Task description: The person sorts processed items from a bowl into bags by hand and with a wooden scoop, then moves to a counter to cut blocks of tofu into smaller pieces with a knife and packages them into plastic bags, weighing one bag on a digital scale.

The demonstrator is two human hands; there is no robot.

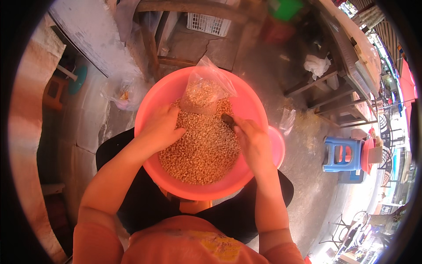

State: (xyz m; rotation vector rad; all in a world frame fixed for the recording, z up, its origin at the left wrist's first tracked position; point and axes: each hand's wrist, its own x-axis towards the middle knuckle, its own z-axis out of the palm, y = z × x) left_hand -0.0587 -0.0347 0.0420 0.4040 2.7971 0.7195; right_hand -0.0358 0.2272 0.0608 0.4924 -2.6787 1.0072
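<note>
A large pink plastic basin stands before me between my knees, holding many small tan kernels or grains. On the grains at the far side rests a clear plastic bag, partly filled with similar pieces. My left hand lies at the left edge of the grains, fingers apart and holding nothing that I can see. Between the thumb and fingers of my right hand is a small dark object, its tip over the grains; what it is I cannot tell.
Another pink basin shows beside the large one. A clear bag with contents lies at left. Wooden table legs, a blue plastic stool and a white plastic crate stand around. A crumpled clear wrapper is on the floor.
</note>
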